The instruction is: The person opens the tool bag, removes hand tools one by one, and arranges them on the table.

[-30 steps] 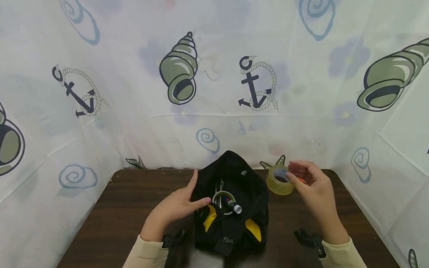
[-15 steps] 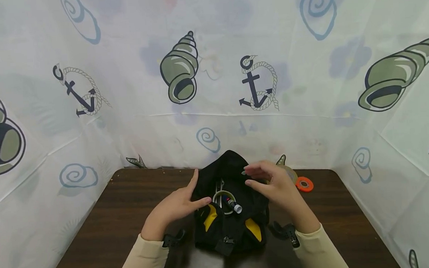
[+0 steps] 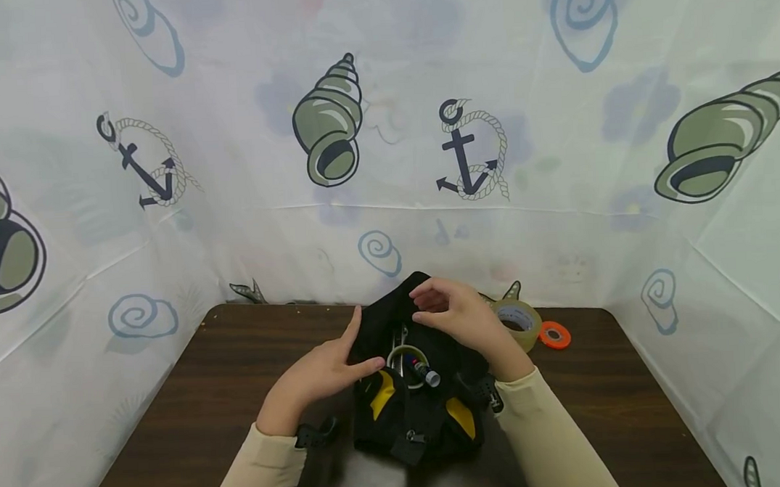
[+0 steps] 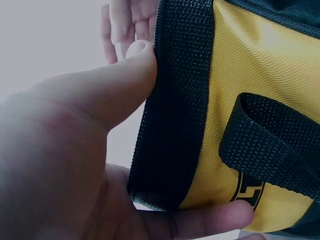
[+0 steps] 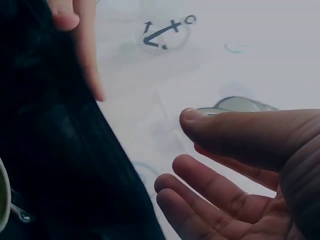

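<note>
A black bag with yellow patches [image 3: 461, 418] stands open on the table; inside its mouth a roll of tape [image 3: 395, 359] and a marker with a pale cap [image 3: 431, 378] show. The left hand [image 3: 320, 377] rests against the bag's left side, thumb at the rim. In the left wrist view that hand [image 4: 75, 110] spreads its thumb and a finger along the black edge and yellow fabric [image 4: 260, 60]. Over the bag's back right rim hovers the right hand [image 3: 465, 316], fingers loosely bent. The right wrist view shows nothing between that hand's thumb and fingers [image 5: 215, 195].
Right of the bag, near the table's back edge, lie a roll of clear tape [image 3: 529, 328] and a small orange roll [image 3: 554, 335]. A white curtain with shells and anchors [image 3: 416, 249] hangs behind the brown table [image 3: 239, 381].
The right hand has moved left from beside the clear tape roll to above the bag's back rim, uncovering the orange roll. The left hand and bag stay nearly the same.
</note>
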{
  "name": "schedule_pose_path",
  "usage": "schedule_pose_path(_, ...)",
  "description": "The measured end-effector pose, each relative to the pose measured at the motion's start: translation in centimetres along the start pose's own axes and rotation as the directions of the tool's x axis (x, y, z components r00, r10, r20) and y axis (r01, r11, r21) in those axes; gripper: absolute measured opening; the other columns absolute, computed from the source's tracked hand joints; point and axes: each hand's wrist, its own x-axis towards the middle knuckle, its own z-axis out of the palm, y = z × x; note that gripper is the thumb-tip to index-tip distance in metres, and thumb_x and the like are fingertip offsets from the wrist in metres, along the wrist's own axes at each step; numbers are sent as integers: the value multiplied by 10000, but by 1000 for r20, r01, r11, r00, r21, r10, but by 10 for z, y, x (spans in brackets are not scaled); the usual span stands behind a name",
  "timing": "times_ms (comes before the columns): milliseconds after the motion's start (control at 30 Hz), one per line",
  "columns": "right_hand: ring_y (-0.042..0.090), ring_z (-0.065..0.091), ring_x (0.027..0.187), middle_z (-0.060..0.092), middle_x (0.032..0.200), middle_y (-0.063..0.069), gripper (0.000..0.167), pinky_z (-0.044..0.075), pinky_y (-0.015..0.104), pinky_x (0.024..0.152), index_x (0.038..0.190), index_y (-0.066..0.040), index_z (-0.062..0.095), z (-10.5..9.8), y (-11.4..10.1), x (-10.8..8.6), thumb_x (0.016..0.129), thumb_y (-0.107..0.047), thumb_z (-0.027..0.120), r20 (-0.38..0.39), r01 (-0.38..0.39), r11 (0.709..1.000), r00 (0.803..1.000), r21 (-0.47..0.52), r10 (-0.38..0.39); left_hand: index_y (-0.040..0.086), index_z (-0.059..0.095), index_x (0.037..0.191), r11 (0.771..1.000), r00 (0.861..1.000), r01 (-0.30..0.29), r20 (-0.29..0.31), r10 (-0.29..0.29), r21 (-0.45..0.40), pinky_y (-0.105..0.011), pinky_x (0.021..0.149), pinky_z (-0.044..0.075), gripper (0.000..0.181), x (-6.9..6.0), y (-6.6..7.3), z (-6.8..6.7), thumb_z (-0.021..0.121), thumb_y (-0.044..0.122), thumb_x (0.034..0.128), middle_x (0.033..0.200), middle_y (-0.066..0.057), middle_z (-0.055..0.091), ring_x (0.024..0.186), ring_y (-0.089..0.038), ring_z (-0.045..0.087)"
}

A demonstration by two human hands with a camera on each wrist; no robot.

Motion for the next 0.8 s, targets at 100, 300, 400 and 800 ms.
schedule_pose_path(100, 205, 751, 1124, 776, 1230, 73, 294, 609, 489, 1036, 1282, -182, 750, 4, 1, 17, 1001, -227, 825, 48, -2, 1000, 999, -18, 3, 382, -103, 1744, 1000, 1000, -2, -1, 2, -4, -663, 1165, 481, 1126, 1, 0, -1, 601, 805, 973, 1697, -188, 469, 1489, -416, 566)
schedule_pose_path(300, 231, 744, 1069, 769, 1212, 171, 330, 610, 489, 989, 1294, -76, 751, 18, 12, 41, 996, -198, 826, 128, -34, 999, 991, -37, 39, 368, -100, 1748, 1000, 1000, -7, -1, 7, -2, -659, 1163, 485, 1126, 1, 1, -1, 607, 792, 980, 1683, -178, 491, 1476, -402, 581)
schedule_pose_path(400, 217, 739, 1065, 763, 1212, 177, 329, 623, 452, 975, 1286, -52, 750, 29, 26, 45, 994, -181, 827, 172, -67, 997, 982, -46, 74, 348, -94, 1754, 1000, 1000, -10, 1, 10, -2, -654, 1164, 487, 1137, 0, 1, -1, 607, 794, 978, 1681, -173, 494, 1468, -393, 589)
schedule_pose_path(800, 164, 726, 939, 772, 1102, 140, 308, 643, 389, 885, 1213, -11, 763, 47, 63, 35, 924, -51, 860, 282, -201, 974, 934, -102, 222, 376, -110, 1742, 1000, 1000, -2, 0, 2, 7, -622, 1096, 546, 1121, -2, 1, -3, 604, 790, 983, 1575, -168, 614, 1371, -362, 670)
